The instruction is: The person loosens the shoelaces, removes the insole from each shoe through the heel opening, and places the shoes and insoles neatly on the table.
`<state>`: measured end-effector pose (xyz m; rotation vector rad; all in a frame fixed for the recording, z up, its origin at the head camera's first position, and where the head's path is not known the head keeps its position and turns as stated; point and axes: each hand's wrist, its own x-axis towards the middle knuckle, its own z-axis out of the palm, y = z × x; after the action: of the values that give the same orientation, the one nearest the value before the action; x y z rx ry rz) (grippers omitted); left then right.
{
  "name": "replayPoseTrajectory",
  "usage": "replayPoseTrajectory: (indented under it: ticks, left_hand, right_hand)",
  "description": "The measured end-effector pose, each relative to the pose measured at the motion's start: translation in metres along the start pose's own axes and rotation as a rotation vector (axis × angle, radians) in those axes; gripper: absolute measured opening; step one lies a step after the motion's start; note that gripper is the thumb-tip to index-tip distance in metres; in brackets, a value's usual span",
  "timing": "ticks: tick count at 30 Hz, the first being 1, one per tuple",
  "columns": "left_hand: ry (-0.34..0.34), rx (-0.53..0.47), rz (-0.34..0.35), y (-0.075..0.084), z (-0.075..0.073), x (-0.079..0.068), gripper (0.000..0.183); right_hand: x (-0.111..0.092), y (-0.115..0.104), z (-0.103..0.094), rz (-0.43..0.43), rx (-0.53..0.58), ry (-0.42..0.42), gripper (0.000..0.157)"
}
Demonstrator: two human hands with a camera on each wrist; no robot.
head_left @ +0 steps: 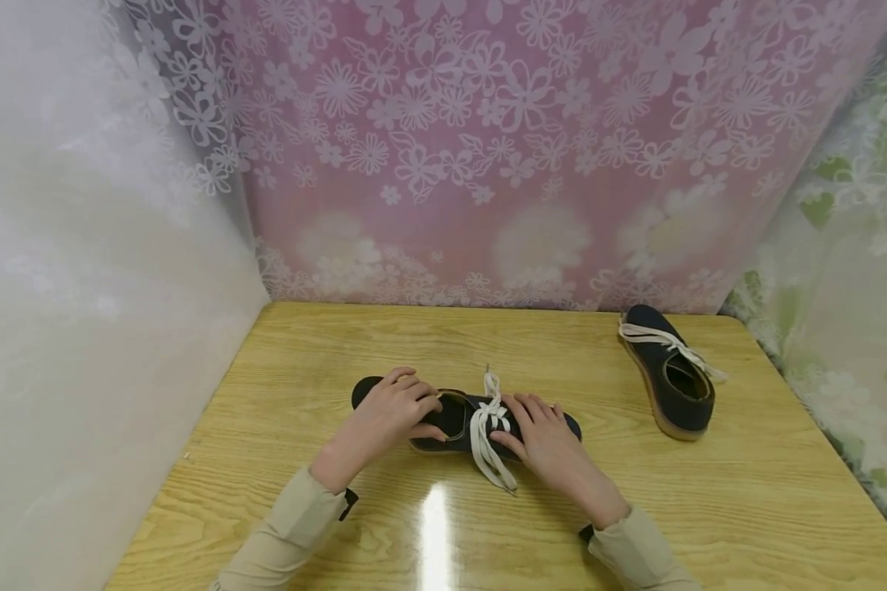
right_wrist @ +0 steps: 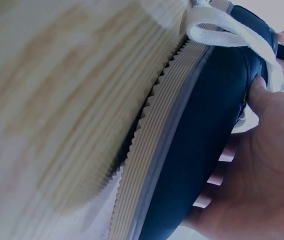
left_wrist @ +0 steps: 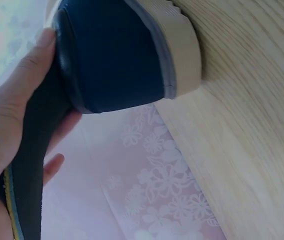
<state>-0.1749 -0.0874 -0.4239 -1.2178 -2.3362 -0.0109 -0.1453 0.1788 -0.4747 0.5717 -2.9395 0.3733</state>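
Note:
A dark navy shoe [head_left: 461, 444] with white laces [head_left: 480, 435] lies on the table, its toe pointing right. My left hand [head_left: 395, 408] grips a black insole [left_wrist: 38, 145] at the shoe's opening. Part of this insole sticks out behind the heel; its other end is hidden inside the shoe. In the left wrist view the thumb lies along the insole near the heel rim, fingers on the far side. Over the front of the shoe, my right hand [head_left: 550, 439] holds the toe part, thumb beside the laces and fingers across the far side.
Toward the back right of the wooden table [head_left: 303, 345] stands a matching navy shoe [head_left: 658, 369] with its laces draped over it. A pink flowered curtain [head_left: 443, 164] hangs behind the table, with pale cloth on the left and right sides.

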Motion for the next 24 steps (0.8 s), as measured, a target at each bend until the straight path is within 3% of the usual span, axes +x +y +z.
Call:
replayPoseTrajectory:
  ticks: [11, 16, 20, 24]
  left_hand:
    - [0.11, -0.006, 0.039, -0.007, -0.002, -0.006, 0.019]
    - [0.154, -0.051, 0.013, -0.013, -0.005, -0.01, 0.019]
    - [0.126, -0.072, -0.024, -0.018, -0.003, -0.016, 0.036]
    - [0.044, -0.091, -0.08, -0.019, -0.002, -0.021, 0.054]
  right_hand:
    - [0.001, -0.001, 0.001, -0.021, -0.002, 0.013, 0.065]
    - [0.002, -0.001, 0.0, -0.013, 0.001, 0.014, 0.065]
    - [0.001, -0.001, -0.001, -0.017, -0.001, 0.022, 0.064]
    - [0.001, 0.001, -0.001, -0.019, -0.011, 0.024, 0.064]
